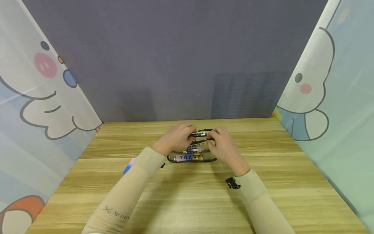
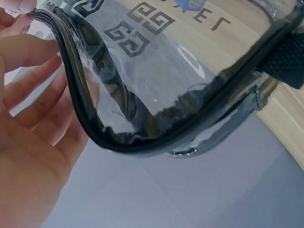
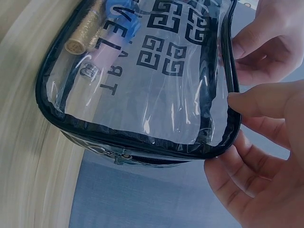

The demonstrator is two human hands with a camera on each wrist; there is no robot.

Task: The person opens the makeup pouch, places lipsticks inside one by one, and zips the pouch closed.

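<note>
A clear travel pouch (image 1: 208, 155) with black trim and "TRAVEL" lettering stands on the table in front of me. My left hand (image 1: 179, 136) pinches its upper rim on the left side; in the left wrist view, the thumb and fingers (image 2: 28, 50) meet at the black edging. On the right, my right hand (image 1: 225, 146) grips the rim, with the thumb on the front face and the other fingers behind it in the right wrist view. Through the clear plastic show a gold glittery tube (image 3: 78, 43) and a pink-and-blue tube (image 3: 107, 50). A zipper (image 3: 123, 156) runs along the pouch's side.
A pink-and-blue item (image 1: 128, 165) lies on the wooden table (image 1: 187, 201), partly covered by my left sleeve (image 1: 125, 191). A black piece (image 1: 232, 183) sits by my right cuff. Behind the table stands a grey panel (image 1: 175, 65), with cartoon-printed curtains (image 1: 309, 81) at both sides.
</note>
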